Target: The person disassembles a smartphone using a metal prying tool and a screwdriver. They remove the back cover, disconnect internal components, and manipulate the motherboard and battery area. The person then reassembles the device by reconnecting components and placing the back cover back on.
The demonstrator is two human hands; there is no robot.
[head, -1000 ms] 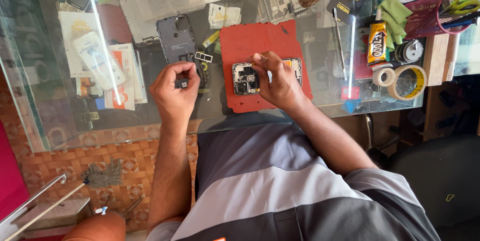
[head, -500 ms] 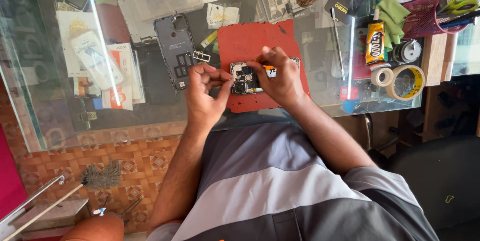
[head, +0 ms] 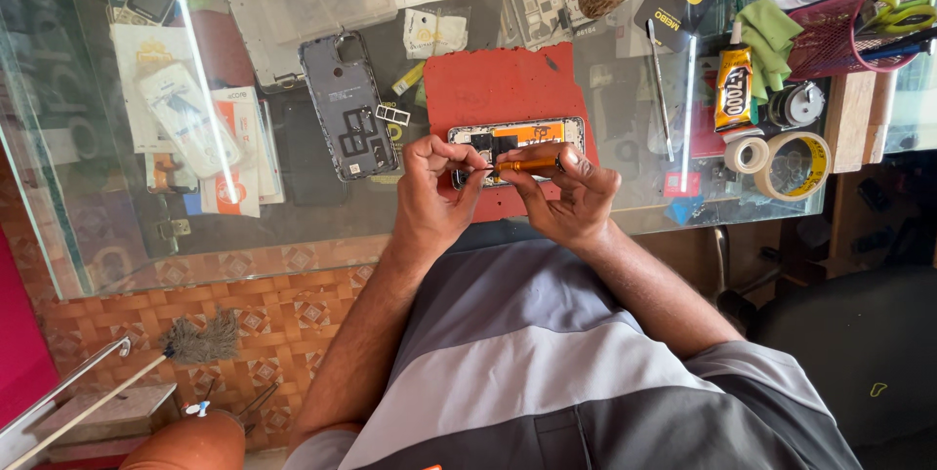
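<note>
An opened phone [head: 517, 134] with its insides showing lies lengthwise on a red mat [head: 508, 80] on the glass table. My right hand [head: 574, 195] grips an orange-handled screwdriver [head: 527, 164] just in front of the phone, with the shaft pointing left. My left hand [head: 434, 187] meets it, thumb and fingers pinched at the thin metal tip. Whether a screw sits between the fingertips is too small to tell. Both hands hover over the mat's near edge.
A grey phone back cover [head: 342, 104] lies left of the mat beside packaged parts. To the right are a glue tube [head: 732, 89], tape rolls [head: 795, 163], a metal pry tool [head: 659, 84], a green cloth [head: 771, 26] and a pink basket [head: 844, 36]. A brush [head: 195, 338] lies on the tiled floor.
My left hand moved right from beside the back cover to the screwdriver tip. The right hand now holds the orange screwdriver. The phone lies lengthwise rather than bunched under my fingers.
</note>
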